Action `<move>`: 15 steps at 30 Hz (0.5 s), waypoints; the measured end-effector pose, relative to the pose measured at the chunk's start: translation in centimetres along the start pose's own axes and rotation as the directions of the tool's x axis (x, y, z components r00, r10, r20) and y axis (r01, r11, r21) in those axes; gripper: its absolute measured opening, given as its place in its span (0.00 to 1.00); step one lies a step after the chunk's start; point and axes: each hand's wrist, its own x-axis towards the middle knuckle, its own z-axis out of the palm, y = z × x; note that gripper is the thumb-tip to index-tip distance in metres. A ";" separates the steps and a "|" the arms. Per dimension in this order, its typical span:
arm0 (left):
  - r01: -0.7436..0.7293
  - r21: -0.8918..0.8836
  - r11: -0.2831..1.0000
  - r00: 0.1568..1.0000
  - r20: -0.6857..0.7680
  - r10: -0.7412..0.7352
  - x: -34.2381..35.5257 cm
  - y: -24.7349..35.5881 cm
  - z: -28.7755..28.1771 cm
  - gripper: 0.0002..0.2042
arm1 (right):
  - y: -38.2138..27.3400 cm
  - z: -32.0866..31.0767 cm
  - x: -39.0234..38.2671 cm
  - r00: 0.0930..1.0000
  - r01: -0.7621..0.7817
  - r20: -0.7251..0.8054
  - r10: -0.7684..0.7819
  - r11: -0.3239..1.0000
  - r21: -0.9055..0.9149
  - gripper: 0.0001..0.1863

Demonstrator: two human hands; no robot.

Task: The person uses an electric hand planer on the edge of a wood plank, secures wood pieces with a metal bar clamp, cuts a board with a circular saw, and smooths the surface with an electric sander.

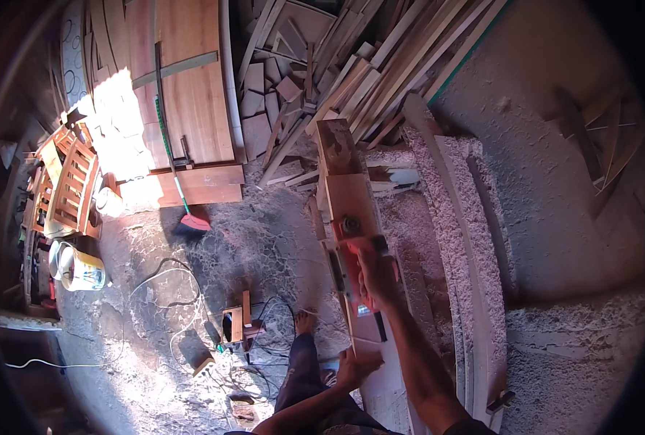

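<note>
In the head view, my right hand [370, 268] grips the handle of a red and black handheld power tool [346, 235], which rests on a long wooden workpiece [341, 163] running away from me. Lower down, my left hand [355, 368] holds the near part of the pale board [377, 395] at its left edge, fingers curled. The tool hides part of the board beneath it.
Beside the workpiece lie dust-covered curved boards [464, 239]. Beyond are piled offcuts [279, 94], stacked panels [192, 87] and a broom [194, 223]. Wooden furniture [72, 185] and buckets [83, 268] stand left. Cables and a small tool [235, 326] lie near my bare foot.
</note>
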 end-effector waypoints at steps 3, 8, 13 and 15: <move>0.037 -0.166 0.985 0.999 -0.023 -0.041 -3.2 2.8 1.5 0.12 | 2.1 -0.8 -3.1 0.999 -0.050 -0.006 0.050 0.999 0.005 0.28; 0.145 -0.796 0.588 0.987 0.154 -0.035 -0.3 6.2 -2.4 0.11 | -2.8 0.6 5.6 0.998 0.007 -0.059 -0.006 1.000 0.003 0.32; 0.217 -0.844 0.491 0.976 0.205 -0.078 -0.6 5.9 -2.7 0.16 | -9.0 3.6 13.6 0.999 0.033 -0.034 -0.031 0.998 0.052 0.29; 0.104 -0.393 0.914 0.980 0.195 -0.027 -1.2 8.5 -4.9 0.31 | -10.4 4.5 17.1 0.999 0.031 -0.014 -0.031 0.997 0.071 0.28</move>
